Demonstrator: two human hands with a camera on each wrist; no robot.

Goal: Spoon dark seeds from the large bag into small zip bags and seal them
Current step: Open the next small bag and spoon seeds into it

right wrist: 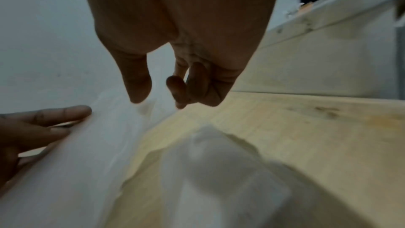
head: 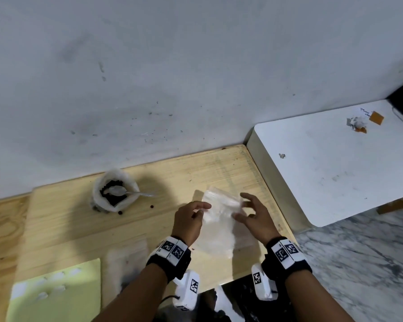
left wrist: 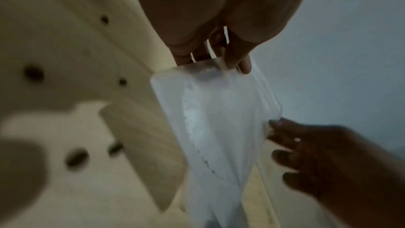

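Observation:
A clear, empty small zip bag (head: 220,211) hangs just above the wooden table (head: 172,180), between both hands. My left hand (head: 204,209) pinches its top left edge; in the left wrist view thumb and fingers (left wrist: 236,61) close on the bag's rim (left wrist: 219,110). My right hand (head: 240,205) has spread fingers, with the fingertips (left wrist: 272,126) touching the bag's right edge and the thumb (right wrist: 138,86) apart from the other fingers. The large white bag (head: 98,196) of dark seeds stands open at the left. A metal spoon (head: 126,192) rests in it.
More flat clear bags (head: 221,240) lie on the table under my hands, and another (head: 123,263) lies nearer left. A pale yellow-green sheet (head: 56,296) sits at the front left. Two loose seeds (head: 151,206) lie by the large bag. A white table (head: 335,163) adjoins on the right.

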